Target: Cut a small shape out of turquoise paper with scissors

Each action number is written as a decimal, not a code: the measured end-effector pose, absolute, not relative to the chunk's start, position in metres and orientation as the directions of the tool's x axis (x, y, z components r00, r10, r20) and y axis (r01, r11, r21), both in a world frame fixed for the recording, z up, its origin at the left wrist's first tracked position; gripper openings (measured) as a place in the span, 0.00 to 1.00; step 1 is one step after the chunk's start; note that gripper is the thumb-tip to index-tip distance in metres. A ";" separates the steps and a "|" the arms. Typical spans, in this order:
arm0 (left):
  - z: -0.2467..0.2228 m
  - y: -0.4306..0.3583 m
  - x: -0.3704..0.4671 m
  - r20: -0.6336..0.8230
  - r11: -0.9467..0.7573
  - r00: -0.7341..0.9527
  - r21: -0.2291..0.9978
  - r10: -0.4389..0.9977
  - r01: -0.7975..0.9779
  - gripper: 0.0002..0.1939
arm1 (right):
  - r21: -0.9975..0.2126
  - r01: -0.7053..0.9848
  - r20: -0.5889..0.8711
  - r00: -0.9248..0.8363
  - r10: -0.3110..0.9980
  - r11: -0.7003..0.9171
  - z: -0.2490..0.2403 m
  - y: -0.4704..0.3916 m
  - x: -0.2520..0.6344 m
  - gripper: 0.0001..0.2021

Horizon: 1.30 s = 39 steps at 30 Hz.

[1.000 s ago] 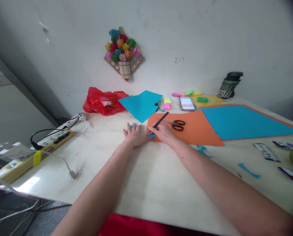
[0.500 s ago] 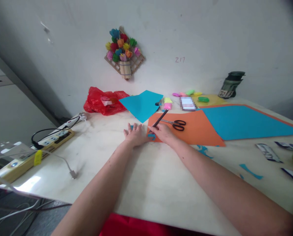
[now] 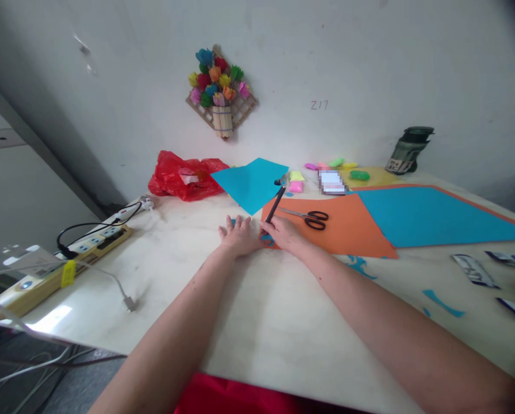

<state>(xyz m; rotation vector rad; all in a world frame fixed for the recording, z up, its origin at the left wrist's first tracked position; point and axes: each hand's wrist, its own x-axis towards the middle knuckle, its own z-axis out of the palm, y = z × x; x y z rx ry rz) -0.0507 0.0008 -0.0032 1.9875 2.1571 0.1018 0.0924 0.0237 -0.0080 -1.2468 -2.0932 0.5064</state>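
While our left hand point(image 3: 240, 237) lies flat with its fingers spread, pressing on a small blue paper piece point(image 3: 266, 237) at the middle of the frame, our right hand point(image 3: 283, 234) is closed around a dark pencil point(image 3: 275, 206) whose tip meets that piece at the near left corner of the orange sheet point(image 3: 343, 230). The pencil leans up and away toward the upper middle of the frame. Black-handled scissors point(image 3: 309, 217) lie on the orange sheet just right of the pencil, untouched. A large blue sheet point(image 3: 421, 217) overlaps the orange one at the right, and a smaller blue sheet point(image 3: 252, 183) sits behind our hands (beside a red plastic bag point(image 3: 182, 175)). Blue scraps point(image 3: 442, 302) dot the table point(image 3: 257, 310) at lower right; a power strip point(image 3: 88, 247) lies at left.
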 end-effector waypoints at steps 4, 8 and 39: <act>0.003 -0.003 -0.048 -0.120 0.095 -0.073 0.189 0.990 0.977 0.50 | -0.591 0.657 0.310 -0.352 0.883 0.469 -0.009 0.027 0.091 0.14; 0.006 -0.007 -0.046 -0.113 0.091 -0.071 0.187 0.991 0.978 0.50 | -0.568 0.678 0.287 -0.369 0.884 0.467 -0.008 0.027 0.090 0.14; 0.003 -0.010 -0.048 -0.084 0.053 -0.039 0.176 0.996 0.983 0.49 | -0.660 0.595 0.249 -0.403 0.881 0.459 -0.006 0.037 0.091 0.17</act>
